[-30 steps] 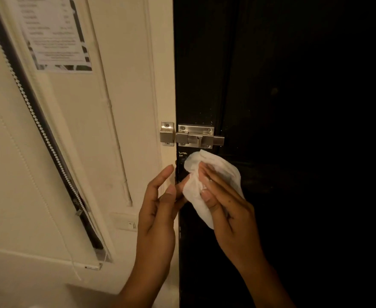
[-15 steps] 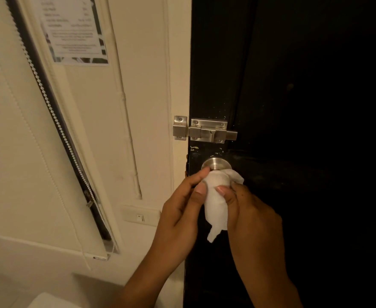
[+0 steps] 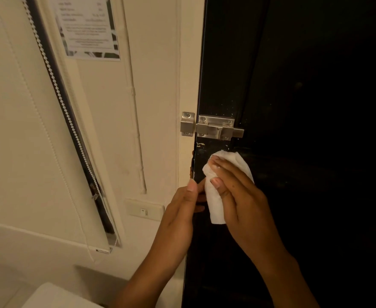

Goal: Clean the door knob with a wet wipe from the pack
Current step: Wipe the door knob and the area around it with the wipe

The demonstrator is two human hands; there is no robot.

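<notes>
A white wet wipe [image 3: 216,204] is draped over the door knob on the black door [image 3: 304,90], just below the sliding bolt. The knob itself is fully hidden under the wipe. My right hand [image 3: 243,203] grips the wipe from the right, fingers curled over its top and front. My left hand [image 3: 179,215] is at the door's edge, thumb upright and clear of the wipe, relaxed fingertips reaching the wipe's left side. The pack of wipes is not in view.
A steel sliding bolt [image 3: 214,130] bridges the door and the cream frame above the wipe. On the wall to the left are a light switch [image 3: 144,211], a roller blind with a bead chain [image 3: 68,114] and a printed notice [image 3: 87,27]. A white object [image 3: 56,296] sits bottom left.
The knob's top showed half a second ago; my right hand has since pushed the wipe up over it. My left thumb has come off the wipe and the hand has drawn back left.
</notes>
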